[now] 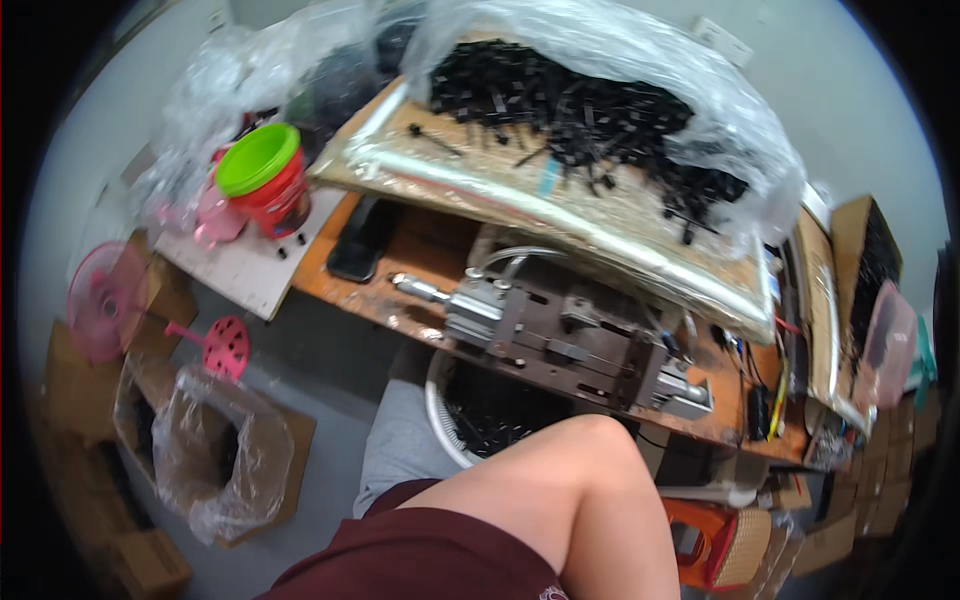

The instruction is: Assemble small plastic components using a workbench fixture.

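Neither of my hands shows. A bare, bent limb [570,470], apparently my arm, rises from maroon cloth [420,560] at the lower edge; its far end leaves the picture, and I cannot tell which side it belongs to. Beyond it, a dark metal fixture [540,345] with silver air cylinders at both ends is mounted on the wooden bench [410,260]. Under the bench edge stands a white basket [437,405] filled with black parts [490,410], partly hidden by the limb. Above the fixture, a shallow tray [600,235] lined with plastic carries a heap of black stemmed pieces [560,95].
A red bucket with a green rim [258,170] stands left on a white board [235,265]. A dark phone [365,240] lies nearby. Bagged boxes [230,450] and a pink fan [108,300] are at left, an orange stool [720,545] at lower right. Cables and tools [760,395] lie right.
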The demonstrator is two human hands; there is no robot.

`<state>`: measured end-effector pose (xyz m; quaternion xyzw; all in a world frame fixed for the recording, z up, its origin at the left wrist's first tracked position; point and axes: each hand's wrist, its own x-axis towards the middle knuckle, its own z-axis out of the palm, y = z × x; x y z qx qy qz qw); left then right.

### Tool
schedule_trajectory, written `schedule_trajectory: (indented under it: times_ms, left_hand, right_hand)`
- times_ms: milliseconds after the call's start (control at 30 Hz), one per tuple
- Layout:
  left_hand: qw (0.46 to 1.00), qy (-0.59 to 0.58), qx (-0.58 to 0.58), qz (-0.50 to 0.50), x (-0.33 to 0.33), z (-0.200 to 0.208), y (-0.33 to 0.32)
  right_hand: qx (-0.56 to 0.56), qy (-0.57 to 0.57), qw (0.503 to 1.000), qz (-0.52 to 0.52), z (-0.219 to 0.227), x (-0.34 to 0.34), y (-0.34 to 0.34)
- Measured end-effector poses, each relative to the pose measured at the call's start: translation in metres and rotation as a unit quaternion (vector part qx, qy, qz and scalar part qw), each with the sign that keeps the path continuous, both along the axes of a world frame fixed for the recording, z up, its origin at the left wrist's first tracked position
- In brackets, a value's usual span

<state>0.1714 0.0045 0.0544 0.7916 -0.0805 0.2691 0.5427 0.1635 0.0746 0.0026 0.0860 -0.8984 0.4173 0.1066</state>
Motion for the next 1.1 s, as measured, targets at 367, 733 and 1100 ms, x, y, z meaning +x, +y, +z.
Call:
schedule_trajectory:
  times_ms: [367, 733, 1100]
  left_hand:
    - [0.995, 0.009, -0.024, 0.092, -0.021, -0.007, -0.002]
    - [0.993, 0.042, -0.069, 0.087, -0.06, 0.005, -0.037]
    - [0.991, 0.089, -0.1, 0.028, -0.094, 0.021, -0.076]
  right_hand:
    - [-0.009, -0.1, 0.992, 0.077, -0.018, 0.021, 0.0]
    - [0.183, 0.03, 0.983, -0.018, 0.057, -0.002, 0.018]
    - [0.158, 0.195, 0.928, -0.274, 0.111, -0.127, 0.111]
